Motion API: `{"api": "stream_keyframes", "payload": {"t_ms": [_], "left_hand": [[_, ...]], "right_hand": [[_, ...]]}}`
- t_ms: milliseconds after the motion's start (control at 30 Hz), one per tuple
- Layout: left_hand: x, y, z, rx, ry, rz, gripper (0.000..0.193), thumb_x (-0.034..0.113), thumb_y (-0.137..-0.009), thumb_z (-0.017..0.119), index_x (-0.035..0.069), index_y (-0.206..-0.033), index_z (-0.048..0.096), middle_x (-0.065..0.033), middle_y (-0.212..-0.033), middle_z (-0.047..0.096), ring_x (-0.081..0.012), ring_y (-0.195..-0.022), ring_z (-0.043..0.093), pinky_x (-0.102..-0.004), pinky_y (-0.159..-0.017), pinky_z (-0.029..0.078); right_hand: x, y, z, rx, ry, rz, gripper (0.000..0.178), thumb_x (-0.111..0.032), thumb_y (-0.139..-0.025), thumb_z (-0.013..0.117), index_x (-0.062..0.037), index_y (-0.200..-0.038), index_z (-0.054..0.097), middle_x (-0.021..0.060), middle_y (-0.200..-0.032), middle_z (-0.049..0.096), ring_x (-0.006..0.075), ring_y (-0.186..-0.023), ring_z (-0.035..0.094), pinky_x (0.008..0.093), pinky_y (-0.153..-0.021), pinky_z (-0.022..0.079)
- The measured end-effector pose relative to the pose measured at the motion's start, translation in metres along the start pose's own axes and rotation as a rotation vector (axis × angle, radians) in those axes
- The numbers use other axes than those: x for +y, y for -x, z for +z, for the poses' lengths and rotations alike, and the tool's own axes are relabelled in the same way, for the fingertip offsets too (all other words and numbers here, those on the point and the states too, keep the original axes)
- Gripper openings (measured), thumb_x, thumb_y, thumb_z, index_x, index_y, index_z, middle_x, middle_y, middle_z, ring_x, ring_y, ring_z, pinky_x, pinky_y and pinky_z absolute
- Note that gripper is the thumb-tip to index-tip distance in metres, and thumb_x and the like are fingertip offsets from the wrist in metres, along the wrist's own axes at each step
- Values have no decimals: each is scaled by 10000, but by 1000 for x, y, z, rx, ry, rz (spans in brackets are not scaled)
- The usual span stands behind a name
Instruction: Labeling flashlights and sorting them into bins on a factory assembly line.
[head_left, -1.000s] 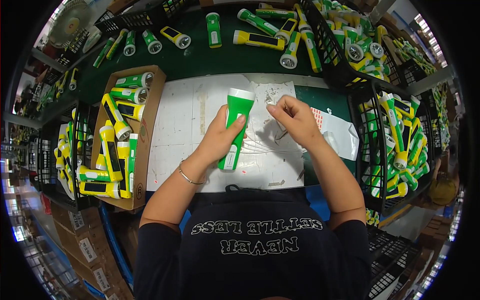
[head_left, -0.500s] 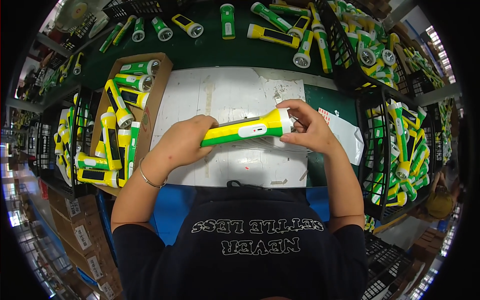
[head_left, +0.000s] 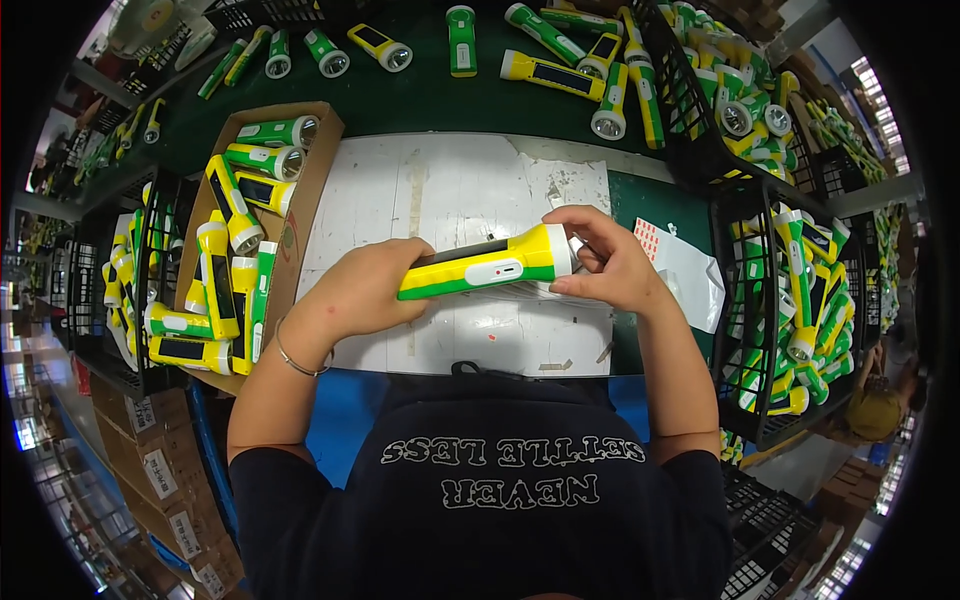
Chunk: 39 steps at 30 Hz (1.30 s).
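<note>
A yellow and green flashlight [head_left: 485,266] lies level in the air above a worn white board [head_left: 370,195] on the bench. Its dark panel faces up and away, and a white switch plate shows on the near side. My left hand [head_left: 372,287] is wrapped round the tail end. At the wide head, my right hand [head_left: 618,262] pinches the rim between thumb and fingers, with the lens end turned right and partly hidden by them. Some pale cord [head_left: 530,292] rests on the board behind the flashlight.
At the left stand a cardboard box [head_left: 322,150] and a black crate [head_left: 75,285], both holding flashlights. Two more black crates of flashlights, one a near crate [head_left: 765,400], stand at the right. Several flashlights lie along the green far bench [head_left: 420,105]. A white plastic bag [head_left: 695,285] lies right of the board.
The flashlight has rolled slightly, so more of its dark panel shows. Its head and my right hand have shifted a little left and down. Both hands keep their hold.
</note>
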<state>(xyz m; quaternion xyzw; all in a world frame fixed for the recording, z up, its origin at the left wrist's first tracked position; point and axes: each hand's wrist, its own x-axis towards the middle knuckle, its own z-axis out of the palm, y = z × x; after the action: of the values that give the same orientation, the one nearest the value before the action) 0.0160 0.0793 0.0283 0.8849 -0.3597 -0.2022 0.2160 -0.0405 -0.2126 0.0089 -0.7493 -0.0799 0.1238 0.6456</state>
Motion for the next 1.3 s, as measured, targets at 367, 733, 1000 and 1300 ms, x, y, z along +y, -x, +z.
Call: {"api": "stream_keyframes", "payload": {"t_ms": [367,733,1000,1300], "left_hand": [[-3,-13,47,122,907,-97,581,216,-774,683,-6,-1235,409,-122,-1063,539,-169,-973,517,-284,-835,431],[-4,-36,68,288,743,-150,549,218,-758,692,-3,-1187,431,-140,-986,582,-208,-914,566,-310,-811,450],[-7,-39,73,339,641,-217,548,221,-747,689,7,-1184,436,-167,-965,600,-246,-890,594,-327,-788,461],[16,-47,76,265,744,-159,545,214,-752,683,6,-1185,426,-152,-919,604,-232,-828,605,-330,-710,477]], "right_hand": [[60,-32,61,249,889,1,327,-314,-769,642,-93,-1005,597,107,-927,592,312,-810,610,387,-703,502],[55,-33,60,326,864,-95,265,-270,-791,625,-103,-995,598,71,-957,596,284,-763,624,371,-633,511],[51,-31,43,322,197,42,219,-218,-851,567,-26,-955,581,94,-802,640,191,-681,621,303,-618,475],[43,-21,38,342,70,19,204,-190,-854,602,14,-851,592,39,-682,594,74,-611,506,243,-562,420]]}}
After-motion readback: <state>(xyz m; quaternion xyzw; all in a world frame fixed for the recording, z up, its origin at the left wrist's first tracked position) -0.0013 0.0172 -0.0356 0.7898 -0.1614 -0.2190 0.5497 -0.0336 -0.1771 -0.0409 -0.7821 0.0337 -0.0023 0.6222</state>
